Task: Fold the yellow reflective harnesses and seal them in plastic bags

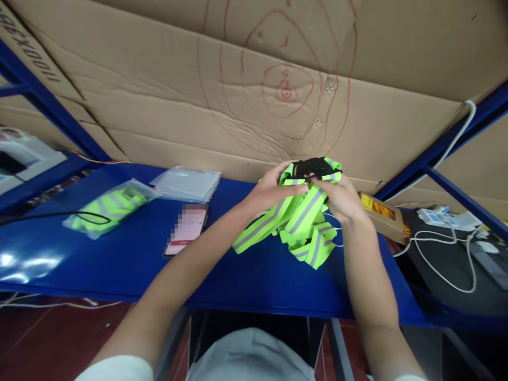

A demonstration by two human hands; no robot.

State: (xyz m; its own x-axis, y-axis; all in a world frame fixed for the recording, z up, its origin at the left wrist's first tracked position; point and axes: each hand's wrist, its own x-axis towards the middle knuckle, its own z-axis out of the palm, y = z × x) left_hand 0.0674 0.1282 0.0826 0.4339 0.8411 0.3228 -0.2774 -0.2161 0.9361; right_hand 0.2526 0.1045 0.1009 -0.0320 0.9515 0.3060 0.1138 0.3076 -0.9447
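Both my hands hold a neon-yellow reflective strap vest [301,222] with grey stripes, raised above the blue table [130,259]. My left hand [270,190] grips its upper left part, thumb pressed on the fabric. My right hand [341,201] closes on the upper right part, beside a black buckle [313,166] at the top. The loose straps hang down and rest on the table.
A bagged neon vest [109,206] lies at the left with a black cable across it. A stack of clear bags [186,182] and a phone [186,228] lie mid-table. A small brown box [384,214] and white cables [440,264] sit right. A cardboard wall [254,84] stands behind.
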